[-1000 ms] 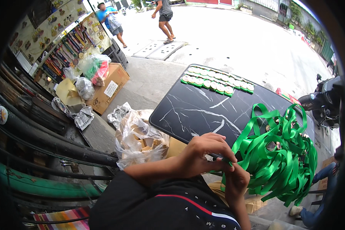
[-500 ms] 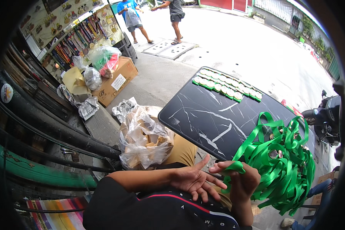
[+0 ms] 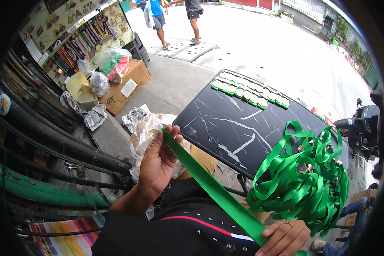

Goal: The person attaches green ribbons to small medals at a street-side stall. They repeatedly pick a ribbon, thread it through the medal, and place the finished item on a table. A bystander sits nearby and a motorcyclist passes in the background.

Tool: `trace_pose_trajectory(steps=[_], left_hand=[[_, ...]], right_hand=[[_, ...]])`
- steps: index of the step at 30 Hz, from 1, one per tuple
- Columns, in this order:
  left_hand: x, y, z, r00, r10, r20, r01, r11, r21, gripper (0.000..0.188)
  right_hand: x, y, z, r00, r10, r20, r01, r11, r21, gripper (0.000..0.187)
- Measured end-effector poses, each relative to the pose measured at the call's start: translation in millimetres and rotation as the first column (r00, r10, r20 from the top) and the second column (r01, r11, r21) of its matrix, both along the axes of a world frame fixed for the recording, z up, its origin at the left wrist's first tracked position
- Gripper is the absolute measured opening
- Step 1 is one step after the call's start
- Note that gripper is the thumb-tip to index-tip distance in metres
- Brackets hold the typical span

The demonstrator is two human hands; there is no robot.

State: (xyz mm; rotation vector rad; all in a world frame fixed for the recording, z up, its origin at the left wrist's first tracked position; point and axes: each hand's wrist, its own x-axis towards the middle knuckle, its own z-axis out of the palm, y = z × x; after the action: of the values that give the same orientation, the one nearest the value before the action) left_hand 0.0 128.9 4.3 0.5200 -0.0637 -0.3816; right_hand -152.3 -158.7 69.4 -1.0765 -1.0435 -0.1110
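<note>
A green ribbon (image 3: 209, 183) is stretched slantwise between my two hands in front of my body. My left hand (image 3: 160, 158) pinches its upper end between thumb and fingers, beside the plastic bag. At the lower right my right hand (image 3: 286, 239) grips the other end, its fingers folded over the band. A large heap of green ribbons (image 3: 303, 187) with a few shiny medals (image 3: 304, 168) among them hangs over the near right part of the black marble-patterned table (image 3: 217, 132). Along the far edge lie rows of round medals (image 3: 247, 94) on folded green ribbon.
A clear plastic bag (image 3: 143, 132) stands left of the table. Farther left is a cardboard box (image 3: 130, 83) topped with plastic-wrapped bundles (image 3: 115, 66). Black pipes (image 3: 64, 136) run along the left. A motorcycle (image 3: 362, 128) stands at the right; two people (image 3: 158, 21) are on the street.
My hands have moved apart, drawing the ribbon out straight. My left hand, open before, has risen and now pinches one end; my right hand has moved down and right.
</note>
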Motion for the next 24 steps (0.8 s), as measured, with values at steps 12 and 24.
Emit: trace_pose_trajectory(steps=[12,24], left_hand=[[110.3,-21.5,22.0,0.976,-0.177,-0.125,0.189,0.978,0.092,0.038],[81.8,-117.4,32.5,0.705,-0.527,0.475,0.199,0.789,0.581,0.043]], right_hand=[[-24.0,2.6,-19.9,0.918,-0.389,-0.079,0.350,0.888,-0.296,0.022],[-7.8,25.9,-38.5,0.480,-0.610,-0.631,0.611,0.748,-0.259,0.031]])
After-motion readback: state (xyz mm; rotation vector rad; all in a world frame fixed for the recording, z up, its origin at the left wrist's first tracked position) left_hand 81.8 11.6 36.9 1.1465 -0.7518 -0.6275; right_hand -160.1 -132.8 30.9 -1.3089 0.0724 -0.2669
